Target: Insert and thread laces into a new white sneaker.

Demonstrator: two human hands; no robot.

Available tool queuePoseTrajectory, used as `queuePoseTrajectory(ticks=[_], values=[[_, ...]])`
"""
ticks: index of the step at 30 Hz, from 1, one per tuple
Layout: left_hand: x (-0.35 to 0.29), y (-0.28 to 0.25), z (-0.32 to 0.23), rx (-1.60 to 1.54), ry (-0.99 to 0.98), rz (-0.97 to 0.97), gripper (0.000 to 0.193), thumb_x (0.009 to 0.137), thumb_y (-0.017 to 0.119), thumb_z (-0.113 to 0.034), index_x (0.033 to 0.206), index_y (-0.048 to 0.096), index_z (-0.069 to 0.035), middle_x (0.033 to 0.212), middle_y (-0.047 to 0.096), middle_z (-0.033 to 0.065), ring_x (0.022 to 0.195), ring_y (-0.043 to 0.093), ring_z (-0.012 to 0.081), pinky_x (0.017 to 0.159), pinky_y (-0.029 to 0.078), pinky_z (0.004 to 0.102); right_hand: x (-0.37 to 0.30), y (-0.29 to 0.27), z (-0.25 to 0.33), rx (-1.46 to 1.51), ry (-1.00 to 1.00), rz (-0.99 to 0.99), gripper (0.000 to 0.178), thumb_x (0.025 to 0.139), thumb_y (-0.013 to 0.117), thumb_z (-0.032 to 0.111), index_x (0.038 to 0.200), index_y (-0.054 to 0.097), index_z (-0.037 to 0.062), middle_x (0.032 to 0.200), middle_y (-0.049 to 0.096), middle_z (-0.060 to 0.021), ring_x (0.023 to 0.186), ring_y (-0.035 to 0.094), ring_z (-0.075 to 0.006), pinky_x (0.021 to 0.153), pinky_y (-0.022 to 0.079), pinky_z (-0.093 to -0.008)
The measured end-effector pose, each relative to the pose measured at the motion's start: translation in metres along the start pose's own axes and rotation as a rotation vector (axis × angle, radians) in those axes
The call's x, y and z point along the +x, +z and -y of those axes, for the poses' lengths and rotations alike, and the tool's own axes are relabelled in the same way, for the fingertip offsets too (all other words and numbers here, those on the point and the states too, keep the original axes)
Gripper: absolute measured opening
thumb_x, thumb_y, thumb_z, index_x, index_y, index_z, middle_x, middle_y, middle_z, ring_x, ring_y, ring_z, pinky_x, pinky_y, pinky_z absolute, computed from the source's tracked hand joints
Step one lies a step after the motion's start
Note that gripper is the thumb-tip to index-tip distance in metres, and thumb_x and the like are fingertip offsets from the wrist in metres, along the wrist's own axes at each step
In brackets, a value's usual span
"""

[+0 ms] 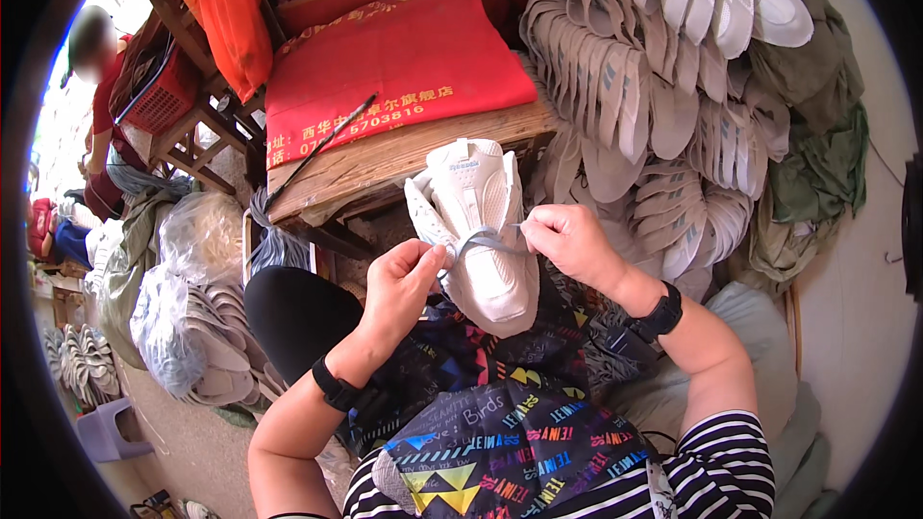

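Observation:
A white shoe upper (471, 202), not visibly joined to a sole, rests over my lap with its toe toward me and its tongue standing away from me. A grey shoelace (488, 239) crosses its throat near the toe. My left hand (402, 279) pinches the lace at the left side of the upper. On the other side, my right hand (569, 238) is closed in a pinch on the lace's other part. Between the two hands the lace runs across the upper. Both wrists wear black bands.
A wooden table (327, 183) with a red cloth (404, 67) and a thin dark rod (322, 152) stands ahead. Stacked shoe uppers (615, 86) rise on the right. Bagged uppers (216, 346) and a purple stool (111, 431) are left. Another person (101, 115) sits far left.

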State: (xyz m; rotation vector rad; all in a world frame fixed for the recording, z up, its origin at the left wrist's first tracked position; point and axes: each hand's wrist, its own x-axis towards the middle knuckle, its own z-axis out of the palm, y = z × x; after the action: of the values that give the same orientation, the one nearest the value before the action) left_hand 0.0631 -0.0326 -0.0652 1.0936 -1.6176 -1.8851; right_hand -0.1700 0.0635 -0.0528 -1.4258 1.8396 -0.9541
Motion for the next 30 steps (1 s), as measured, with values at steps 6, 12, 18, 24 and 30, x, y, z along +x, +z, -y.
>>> queuePoseTrajectory(ticks=[6,12,18,24,30], values=[[0.005,0.002,0.007,0.302,0.213,-0.144,0.023,0.091,0.066,-0.015,0.076,0.06,0.001,0.065,0.058,0.0028,0.056,0.051,0.0107,0.052,0.041,0.029,0.006,0.012,0.007,0.039,-0.035,-0.012,0.032,0.091,0.062,0.023,0.068,0.059,0.0003,0.062,0.057,-0.0133,0.052,0.053,-0.0247,0.052,0.042,-0.0365],[0.014,0.005,-0.003,0.629,0.473,-0.207,0.018,0.082,0.069,-0.012,0.073,0.058,-0.001,0.066,0.057,0.0135,0.061,0.057,0.0327,0.056,0.046,0.0403,0.011,-0.001,0.014,-0.37,-0.338,0.004,0.026,0.09,0.062,0.024,0.071,0.062,0.0076,0.066,0.061,-0.0078,0.07,0.059,-0.0266,0.068,0.041,-0.0393],[0.015,-0.014,-0.058,1.001,0.686,-0.006,0.027,0.074,0.077,-0.013,0.097,0.062,-0.008,0.1,0.054,0.0125,0.088,0.06,0.0348,0.073,0.05,0.0419,0.019,-0.029,0.044,-0.666,-0.592,0.016,0.045,0.069,0.078,0.009,0.108,0.056,0.007,0.109,0.052,-0.0094,0.099,0.055,-0.0292,0.085,0.045,-0.0412],[0.034,-0.024,-0.062,1.044,0.799,0.274,0.031,0.071,0.077,-0.007,0.096,0.058,-0.007,0.101,0.053,0.0106,0.091,0.058,0.0321,0.078,0.048,0.0428,0.046,-0.037,0.047,-0.672,-0.677,0.271,0.041,0.071,0.077,0.009,0.105,0.054,0.0065,0.108,0.055,-0.0103,0.098,0.061,-0.0326,0.081,0.05,-0.0443],[0.04,-0.025,-0.059,1.18,0.734,0.268,0.016,0.079,0.072,-0.02,0.09,0.065,-0.01,0.094,0.055,0.0056,0.094,0.057,0.0262,0.081,0.042,0.042,0.051,-0.032,0.036,-0.642,-0.688,0.319,0.029,0.076,0.073,0.011,0.097,0.053,0.0065,0.104,0.055,-0.0101,0.086,0.064,-0.0328,0.068,0.053,-0.0444]])
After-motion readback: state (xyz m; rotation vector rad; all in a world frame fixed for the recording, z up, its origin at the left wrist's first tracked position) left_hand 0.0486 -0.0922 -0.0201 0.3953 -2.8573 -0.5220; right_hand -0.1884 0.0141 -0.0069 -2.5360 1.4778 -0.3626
